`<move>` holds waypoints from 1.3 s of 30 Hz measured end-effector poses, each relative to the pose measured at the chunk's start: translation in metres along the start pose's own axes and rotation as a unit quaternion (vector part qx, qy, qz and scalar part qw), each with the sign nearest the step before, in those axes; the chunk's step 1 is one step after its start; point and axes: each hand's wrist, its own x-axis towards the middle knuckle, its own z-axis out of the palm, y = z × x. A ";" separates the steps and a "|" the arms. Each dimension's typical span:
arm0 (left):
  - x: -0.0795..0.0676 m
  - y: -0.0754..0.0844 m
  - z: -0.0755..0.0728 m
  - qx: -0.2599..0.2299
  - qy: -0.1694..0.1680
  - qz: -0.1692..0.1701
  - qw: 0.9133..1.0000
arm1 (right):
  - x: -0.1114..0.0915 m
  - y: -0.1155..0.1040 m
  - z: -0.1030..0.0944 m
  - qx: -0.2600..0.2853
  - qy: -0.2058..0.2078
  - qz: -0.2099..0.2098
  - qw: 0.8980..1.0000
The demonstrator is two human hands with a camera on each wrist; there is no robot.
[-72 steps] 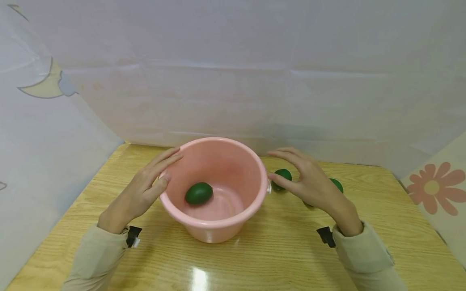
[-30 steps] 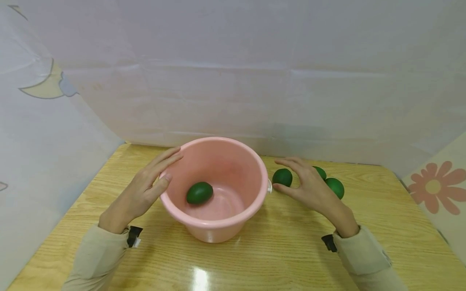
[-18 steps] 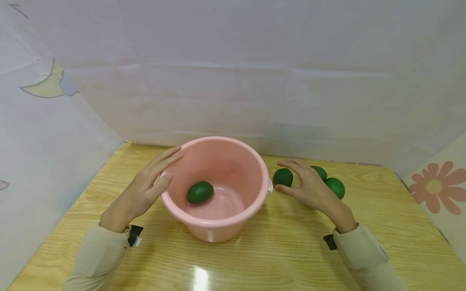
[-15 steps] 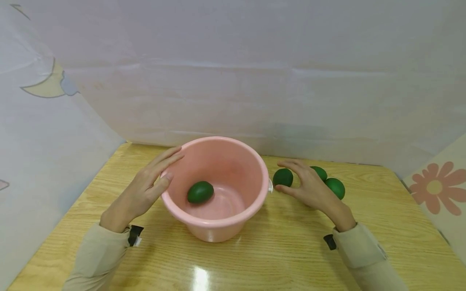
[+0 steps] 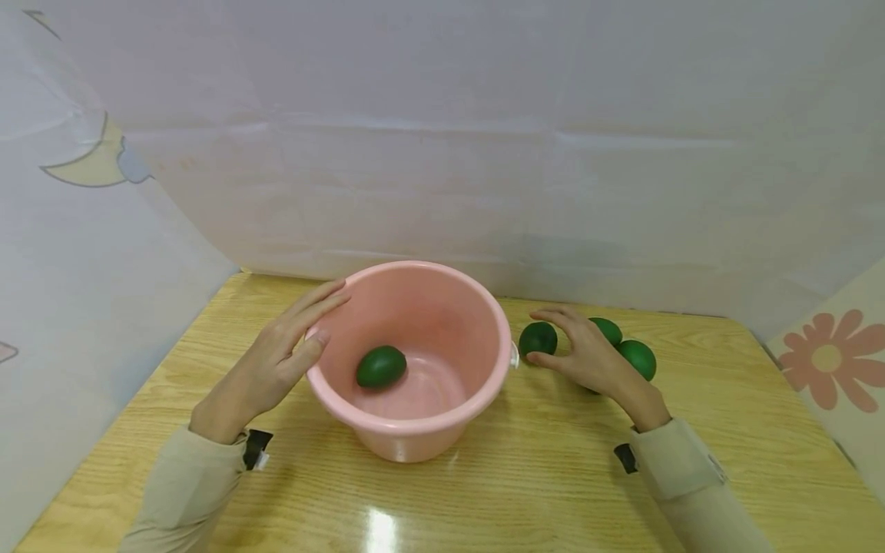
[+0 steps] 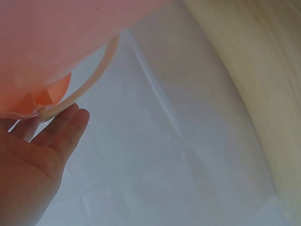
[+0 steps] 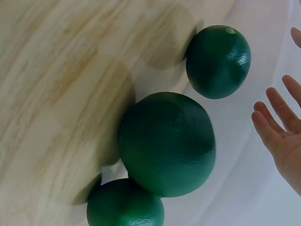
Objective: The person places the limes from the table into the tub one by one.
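Note:
A pink plastic bucket (image 5: 409, 425) stands on the wooden table, with one smooth dark green, lime-like fruit (image 5: 382, 366) lying inside it. My left hand (image 5: 266, 369) rests against the bucket's left rim, fingers fairly straight and thumb at the edge. In the left wrist view, its fingertips lie beside the pale handle (image 6: 96, 70). To the right of the bucket, my right hand (image 5: 588, 353) hovers with thumb and fingers spread apart, near a green fruit (image 5: 538, 342). Nothing is between its fingers. Behind that hand sit two more green fruits, one (image 5: 638, 359) in front of the other (image 5: 606, 330).
A pale sheet (image 5: 442, 192) hangs behind the wooden table (image 5: 518, 491), close to its back edge. More sheeting borders both sides, with a flower print (image 5: 826, 359) on the right. The bucket's white handle end (image 5: 515, 355) sticks out toward the right-hand fruit.
My right hand has drawn away from the bucket's rim, right and down, uncovering more of the green fruits behind it. My left hand has stayed at the rim.

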 end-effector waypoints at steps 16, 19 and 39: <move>0.000 0.000 0.000 0.003 0.000 -0.001 1.000 | 0.004 0.014 0.007 0.013 -0.026 0.027 0.999; 0.000 0.000 0.000 0.005 0.001 0.000 1.000 | 0.005 0.015 0.008 0.019 -0.033 0.031 0.999; 0.000 -0.001 0.001 0.007 0.005 0.007 1.000 | 0.009 0.024 0.014 -0.006 -0.057 0.024 0.998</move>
